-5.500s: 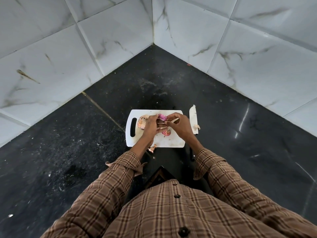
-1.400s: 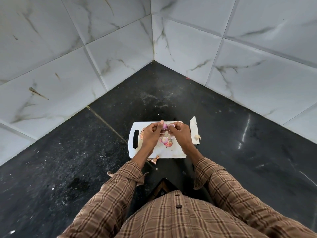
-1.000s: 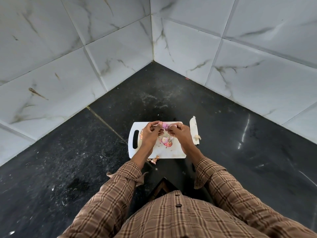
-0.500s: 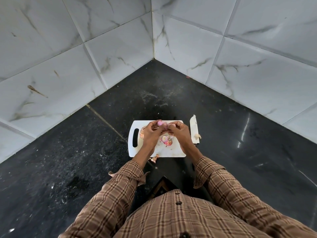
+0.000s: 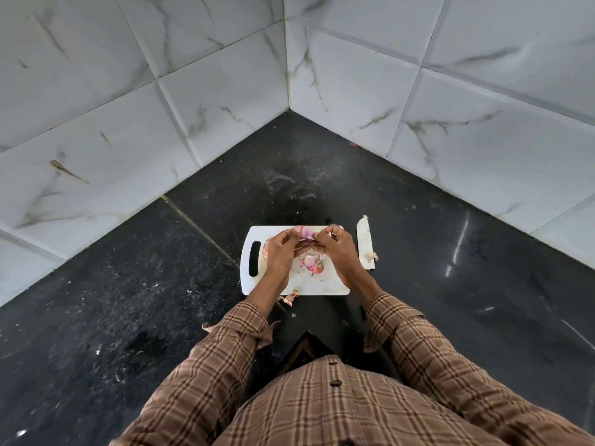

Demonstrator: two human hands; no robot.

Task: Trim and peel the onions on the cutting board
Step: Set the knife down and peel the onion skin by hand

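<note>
Both our hands pinch one small onion [image 5: 303, 233] above the far edge of the cutting board [image 5: 325, 284]: left hand [image 5: 283, 252] gripping it, right hand [image 5: 335, 249] tugging skin. We risk it slipping onto the counter [image 5: 161, 284] if the wet layers tear suddenly.

This is a home kitchen corner, and I stand facing it. Under my arms runs a black polished stone counter [image 5: 128, 300], speckled with crumbs and dust, with a seam running toward ten o'clock. Two walls of large white marble-look tiles [image 5: 354, 75] meet at twelve o'clock. Straight ahead lies a white plastic cutting board [image 5: 322, 284] with a handle slot at its nine o'clock end, onion skins [image 5: 289, 297] scattered at its near edge, and a white knife [image 5: 364, 243] just beside it at three o'clock.
</note>
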